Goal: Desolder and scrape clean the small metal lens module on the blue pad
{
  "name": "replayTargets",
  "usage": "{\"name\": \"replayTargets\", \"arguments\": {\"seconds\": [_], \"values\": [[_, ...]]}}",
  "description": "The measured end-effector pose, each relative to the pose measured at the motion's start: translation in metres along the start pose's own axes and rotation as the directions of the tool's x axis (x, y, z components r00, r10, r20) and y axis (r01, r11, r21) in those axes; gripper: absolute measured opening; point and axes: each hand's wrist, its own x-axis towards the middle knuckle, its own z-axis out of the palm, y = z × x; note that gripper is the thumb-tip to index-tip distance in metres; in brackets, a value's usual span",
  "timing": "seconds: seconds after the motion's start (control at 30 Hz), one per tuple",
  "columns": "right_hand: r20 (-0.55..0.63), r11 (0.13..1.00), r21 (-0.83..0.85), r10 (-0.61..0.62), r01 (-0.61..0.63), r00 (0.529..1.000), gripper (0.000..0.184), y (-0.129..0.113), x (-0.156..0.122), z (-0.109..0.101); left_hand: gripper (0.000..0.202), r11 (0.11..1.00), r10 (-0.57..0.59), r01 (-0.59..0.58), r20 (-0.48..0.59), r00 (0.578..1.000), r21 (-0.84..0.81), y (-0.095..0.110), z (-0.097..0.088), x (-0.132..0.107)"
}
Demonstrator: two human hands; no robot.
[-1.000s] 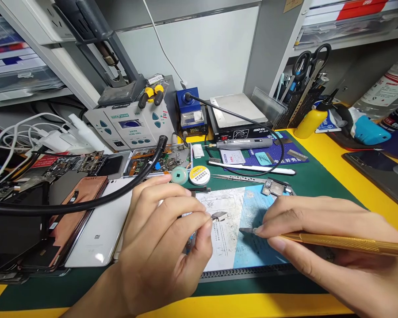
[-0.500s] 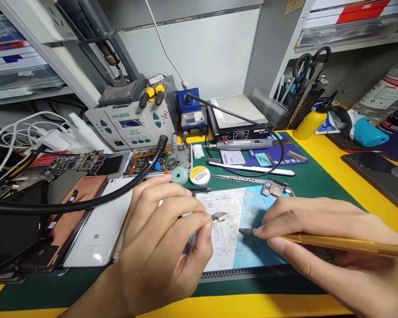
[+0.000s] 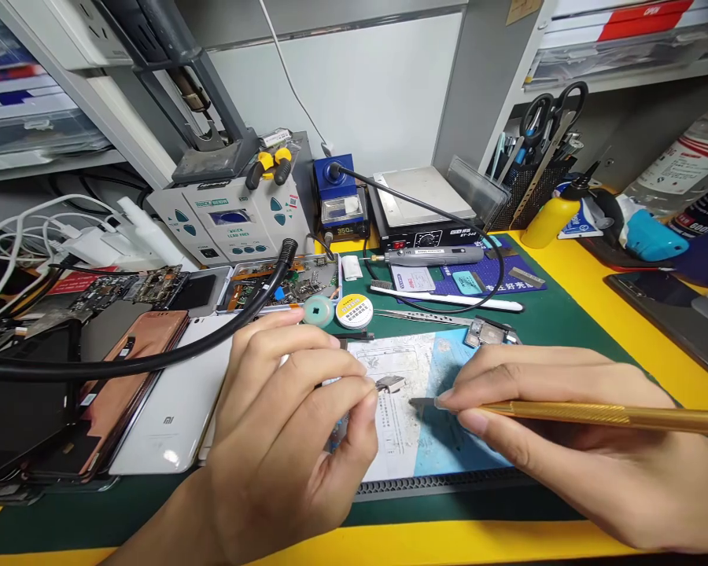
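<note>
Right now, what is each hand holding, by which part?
Right hand: gold pen-shaped tool, near its tip. Left hand: silvery metal piece, apparently by its left end.

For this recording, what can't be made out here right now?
All in the head view:
Metal piece: the end by the left hand is hidden behind its fingers.
Gold tool: its rear end is cut off by the right edge; the right hand covers where tip meets handle.
Printed sheet: fine text too small to read.
Clear bottle: cut off by the right edge.
</note>
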Motion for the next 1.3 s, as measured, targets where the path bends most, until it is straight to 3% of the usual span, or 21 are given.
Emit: {"name": "replayTargets", "arguments": {"seconds": [0.23, 0.8, 1.1, 1.23, 1.3], "values": [[0.027, 0.997, 0.023, -0.072, 0.072, 0.997, 0.026, 0.0027, -0.0008, 0.0046, 0.012, 1.000, 0.005, -0.005, -0.030, 1.000, -0.003, 0.0009, -0.0022, 0.0020], [0.008, 0.997, -0.008, -0.072, 0.072, 0.997, 0.021, 0.0033, -0.0006, 0.0059, 0.012, 1.000, -0.006, 0.005, -0.044, 0.999, -0.016, 0.0015, -0.0030, 0.0002], [-0.043, 0.999, -0.024, 0.030, -0.031, 0.999, 0.016, 0.0040, -0.0001, 0.0021, 0.011, 1.000, -0.006, 0.005, -0.042, 0.999, -0.009, 0.0005, -0.0024, 0.0003], [-0.154, 0.991, 0.014, 0.135, -0.135, 0.979, 0.012, 0.0044, 0.0040, 0.0008, 0.013, 1.000, -0.011, 0.010, -0.027, 1.000, -0.014, 0.0002, -0.0038, -0.0010], [-0.172, 0.967, 0.097, 0.250, -0.236, 0.953, 0.009, 0.0052, 0.0038, -0.0011, 0.014, 1.000, -0.009, 0.008, -0.033, 0.999, -0.012, 0.0003, -0.0038, -0.0019]]}}
